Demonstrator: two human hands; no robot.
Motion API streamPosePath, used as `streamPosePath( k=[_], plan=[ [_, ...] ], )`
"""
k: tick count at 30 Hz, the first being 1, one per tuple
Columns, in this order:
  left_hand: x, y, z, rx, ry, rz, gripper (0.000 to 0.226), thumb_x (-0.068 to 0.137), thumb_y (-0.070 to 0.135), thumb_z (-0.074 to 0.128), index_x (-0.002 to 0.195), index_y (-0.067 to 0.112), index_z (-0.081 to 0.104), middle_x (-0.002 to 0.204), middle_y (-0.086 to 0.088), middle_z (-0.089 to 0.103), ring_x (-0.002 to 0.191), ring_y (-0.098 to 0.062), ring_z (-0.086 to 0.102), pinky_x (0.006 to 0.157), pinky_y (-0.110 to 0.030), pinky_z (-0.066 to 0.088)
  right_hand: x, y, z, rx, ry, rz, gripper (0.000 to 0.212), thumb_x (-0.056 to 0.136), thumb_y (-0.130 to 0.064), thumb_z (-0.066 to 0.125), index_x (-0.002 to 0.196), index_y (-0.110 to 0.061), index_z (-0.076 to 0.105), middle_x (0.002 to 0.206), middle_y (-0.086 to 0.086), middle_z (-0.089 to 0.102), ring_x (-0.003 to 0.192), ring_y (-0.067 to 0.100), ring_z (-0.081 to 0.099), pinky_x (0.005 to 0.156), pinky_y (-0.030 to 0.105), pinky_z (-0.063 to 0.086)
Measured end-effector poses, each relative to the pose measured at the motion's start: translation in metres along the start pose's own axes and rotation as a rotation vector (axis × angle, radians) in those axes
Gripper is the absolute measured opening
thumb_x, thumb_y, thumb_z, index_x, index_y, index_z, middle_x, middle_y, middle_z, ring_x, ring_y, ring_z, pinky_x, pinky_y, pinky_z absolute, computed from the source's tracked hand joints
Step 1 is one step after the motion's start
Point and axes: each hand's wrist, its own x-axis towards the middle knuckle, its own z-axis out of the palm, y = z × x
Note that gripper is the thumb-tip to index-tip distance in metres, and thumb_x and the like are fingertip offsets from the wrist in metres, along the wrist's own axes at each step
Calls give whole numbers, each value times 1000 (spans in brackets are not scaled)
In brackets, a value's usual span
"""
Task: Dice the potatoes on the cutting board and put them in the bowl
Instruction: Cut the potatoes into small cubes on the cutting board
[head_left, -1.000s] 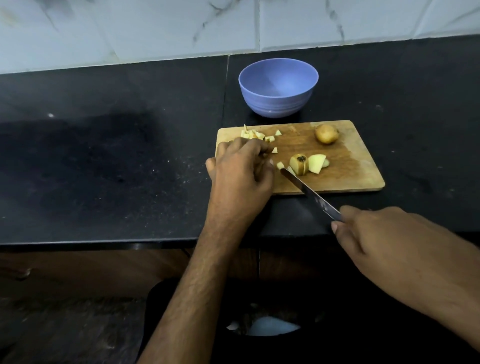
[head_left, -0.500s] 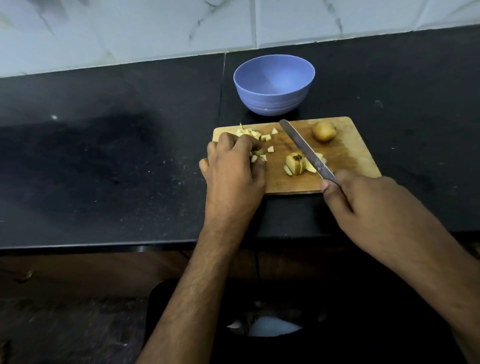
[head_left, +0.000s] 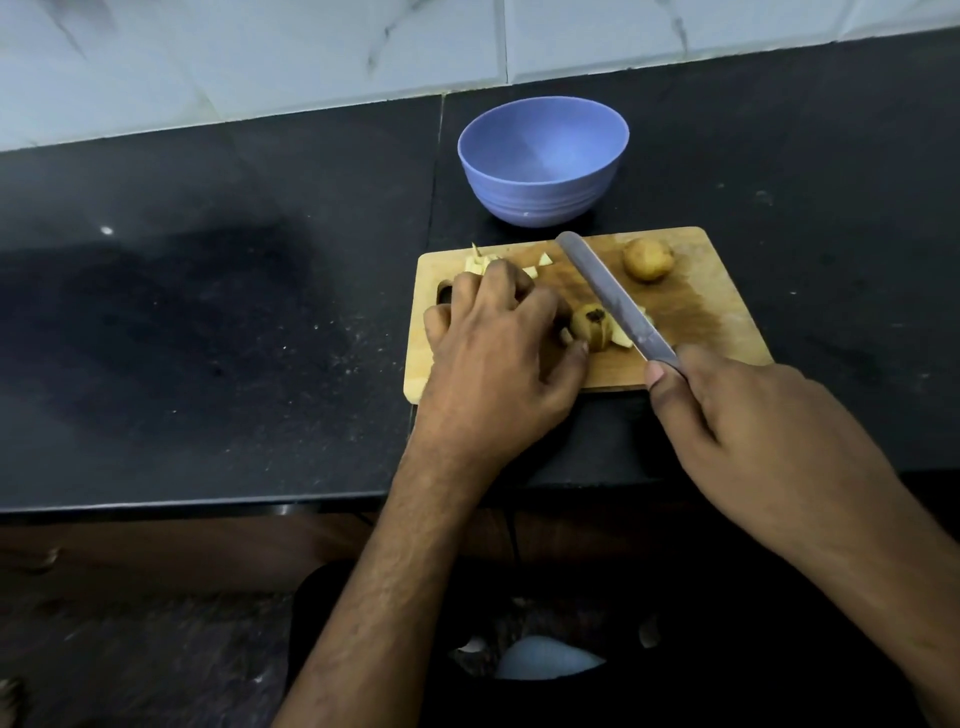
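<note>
Wooden cutting board (head_left: 696, 332) lies right of centre in the frame on a black countertop (head_left: 208, 312); a blue bowl (head_left: 543, 161) stands just beyond the board's far edge, nothing visible inside it. Whole potato (head_left: 647, 259) sits at the board's upper right, apart from the rest. Partly cut potato (head_left: 592, 326) with a dark spot on top lies mid-board, a cut wedge beside it. Diced pieces (head_left: 485, 264) are heaped at the board's upper left, partly hidden by knuckles. Left hand (head_left: 498, 353): fingers curled over the board, thumb tip near the cut potato; whether it grips any piece cannot be told. Right hand (head_left: 753, 436), lower right of frame, wrapped round the handle of a knife (head_left: 613, 296); the blade runs diagonally across the board, tip toward the bowl, passing just right of the cut potato.
</note>
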Motion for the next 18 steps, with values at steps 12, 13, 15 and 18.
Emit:
streamPosePath(
  k=[12,13,15,18],
  plan=[
    [3,-12,0,-83,84,-228,11,91,37,71,96,28,72,112,12,46,107,-8,33,87,-31,21,-1,-2,-5,2,-18,-7,34,98,-48,27,76,-28,43,49,-5,47,41,10,47,42,27,30],
    [3,-12,-1,-74,91,-244,12,91,39,71,95,28,72,113,11,46,107,-8,32,88,-31,21,-1,-3,-6,-1,-19,-6,34,98,-49,27,77,-28,44,49,-5,47,41,10,47,42,27,30],
    [2,-11,-2,-76,105,-263,14,88,42,73,94,29,70,113,11,45,107,-7,32,89,-30,21,-1,-4,-6,-6,-21,-1,34,98,-49,26,79,-28,44,50,-4,48,42,10,48,42,27,31],
    [-1,-11,-5,-166,118,-294,17,83,45,78,90,31,71,111,12,47,109,-7,36,90,-32,23,-1,-6,-8,-28,-46,-3,33,98,-50,24,80,-30,43,51,-5,48,43,8,48,43,26,33]
  ],
)
